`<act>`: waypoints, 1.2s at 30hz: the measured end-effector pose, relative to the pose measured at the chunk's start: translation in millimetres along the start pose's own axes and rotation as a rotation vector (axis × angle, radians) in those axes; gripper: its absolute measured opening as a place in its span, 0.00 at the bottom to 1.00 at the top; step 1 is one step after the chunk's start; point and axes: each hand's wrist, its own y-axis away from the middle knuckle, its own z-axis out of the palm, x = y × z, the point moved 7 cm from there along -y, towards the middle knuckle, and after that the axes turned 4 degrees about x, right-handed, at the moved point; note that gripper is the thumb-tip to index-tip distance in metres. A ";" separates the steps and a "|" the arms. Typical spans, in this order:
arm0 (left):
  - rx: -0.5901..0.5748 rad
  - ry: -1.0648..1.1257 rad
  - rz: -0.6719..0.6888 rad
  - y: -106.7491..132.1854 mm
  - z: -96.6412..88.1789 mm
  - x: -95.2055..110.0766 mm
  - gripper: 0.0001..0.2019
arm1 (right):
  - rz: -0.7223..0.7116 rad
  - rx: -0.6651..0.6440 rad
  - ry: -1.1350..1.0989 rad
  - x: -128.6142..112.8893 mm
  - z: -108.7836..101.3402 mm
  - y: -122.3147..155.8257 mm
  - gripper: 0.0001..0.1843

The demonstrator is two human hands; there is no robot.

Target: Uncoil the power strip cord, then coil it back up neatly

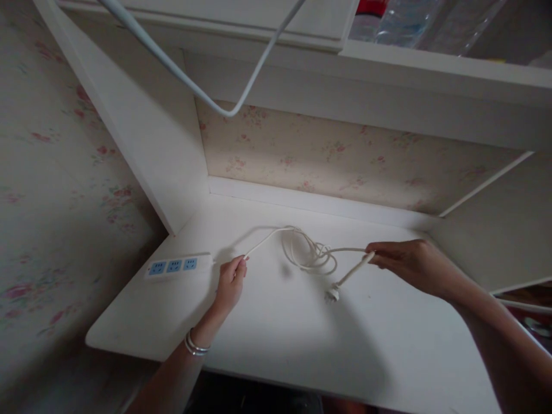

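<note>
Your left hand (230, 282) and right hand (403, 259) pinch the thin, off-white plastic cable (321, 252), its loops spread crosswise between them.

1. Left forearm (175, 368): in from bottom edge, slanting up and rightward.
2. Left hand (230, 284): fingers (240, 265) pinched together, tips pointing up-right.
3. Right forearm (487, 302): in from lower right, slanting up-left.
4. Right hand (407, 261): fingers pinched, pointing left.
5. Hands well apart, right slightly higher.
</note>
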 end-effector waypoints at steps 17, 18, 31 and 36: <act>-0.097 0.244 -0.066 12.4 12.4 -4.8 0.16 | 0.079 -0.184 -0.637 -73.8 169.0 12.0 0.23; -0.114 0.260 -0.080 13.5 13.7 -5.8 0.16 | 0.057 -0.177 -0.598 -80.3 178.3 13.5 0.22; -0.136 0.421 -0.189 10.9 14.2 -3.9 0.16 | -0.063 -0.215 -0.452 -112.0 272.3 39.7 0.14; -0.180 0.265 -0.118 11.5 13.6 4.8 0.16 | -0.070 -0.264 -0.635 -107.6 277.0 48.8 0.17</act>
